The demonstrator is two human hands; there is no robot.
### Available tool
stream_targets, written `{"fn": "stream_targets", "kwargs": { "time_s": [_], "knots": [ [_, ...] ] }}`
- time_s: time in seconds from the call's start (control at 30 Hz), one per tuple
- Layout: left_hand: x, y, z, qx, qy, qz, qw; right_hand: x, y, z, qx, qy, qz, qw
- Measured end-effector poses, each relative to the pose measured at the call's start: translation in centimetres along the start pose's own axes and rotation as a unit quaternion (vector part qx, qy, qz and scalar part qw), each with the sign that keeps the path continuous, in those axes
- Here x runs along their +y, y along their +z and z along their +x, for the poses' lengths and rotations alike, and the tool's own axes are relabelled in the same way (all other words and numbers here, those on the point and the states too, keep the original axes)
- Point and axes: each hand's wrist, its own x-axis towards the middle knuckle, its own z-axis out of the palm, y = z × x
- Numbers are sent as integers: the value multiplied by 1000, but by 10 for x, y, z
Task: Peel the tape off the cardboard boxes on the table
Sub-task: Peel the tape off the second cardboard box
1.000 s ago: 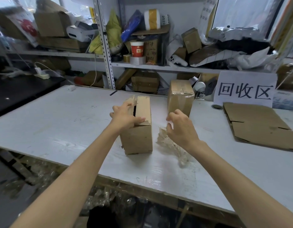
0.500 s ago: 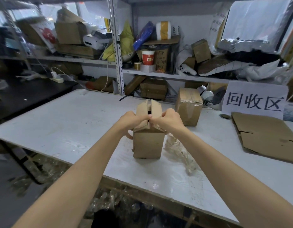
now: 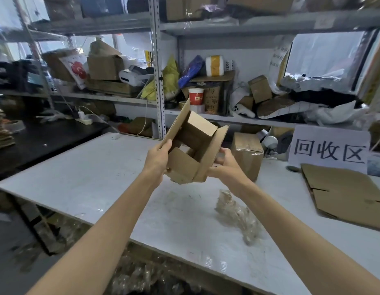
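- Two boxes: an open box (image 3: 191, 154) held up above the tabletop (image 3: 99, 177), and a taped box (image 3: 246, 154) standing on it behind the right hand.
- Two hands: the left hand (image 3: 159, 158) pinches a long flap's edge, and the right hand (image 3: 225, 165) grips the opposite flap.
- One crumpled tape heap (image 3: 236, 216) and one flattened cardboard sheet (image 3: 344, 192) lie on the tabletop.
- Half a second ago the open box stood on the tabletop with its flaps nearly together; now it is lifted and tilted, flaps spread.
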Motion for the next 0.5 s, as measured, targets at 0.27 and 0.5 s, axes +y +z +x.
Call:
{"fn": "stream_targets", "kwargs": {
  "time_s": [0.27,0.5],
  "knots": [
    [-3,-14,-2,-1,155,100,983,-26,-28,8,270,-155,-326,893],
    [-11,-6,-8,-7,192,125,973,-11,-37,9,201,-118,-386,893]
  ]
}}
